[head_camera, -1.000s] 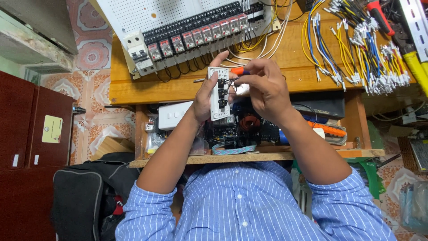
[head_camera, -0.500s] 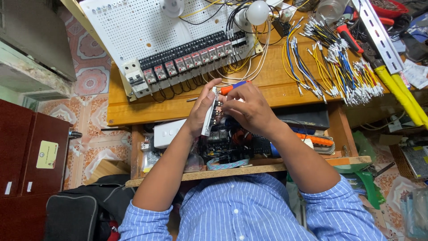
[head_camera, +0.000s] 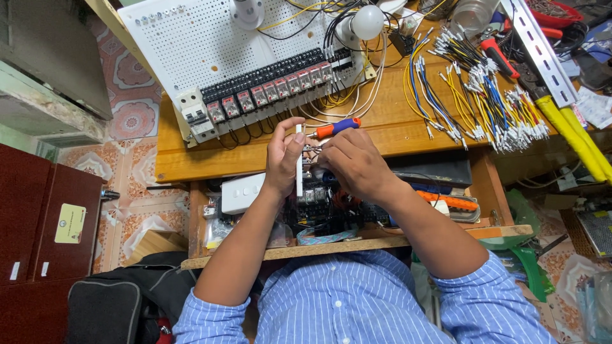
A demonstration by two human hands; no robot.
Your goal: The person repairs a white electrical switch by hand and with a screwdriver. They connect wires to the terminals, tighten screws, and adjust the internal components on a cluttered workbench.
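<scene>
Left hand: the left hand [head_camera: 282,155], centre of the frame, pinches the white edge of a small electrical component [head_camera: 301,162], thumb on the near side, fingers curled round the far side.
Right hand: the right hand [head_camera: 352,164], just right of centre, is closed round an orange-and-blue screwdriver [head_camera: 336,128], whose handle sticks out above the knuckles; the fingertips meet the component.
Component: held edge-on above the open drawer [head_camera: 446,230], between the two hands; its dark terminals face the right hand.
Board: a white perforated panel [head_camera: 191,38] at upper centre carries a row of breakers and relays [head_camera: 268,94] with wires.
Wires: a bundle of yellow, blue and black cut wires [head_camera: 478,95] lies at upper right on the wooden workbench [head_camera: 395,121].
Lower left: a black bag [head_camera: 108,306] on the floor.
</scene>
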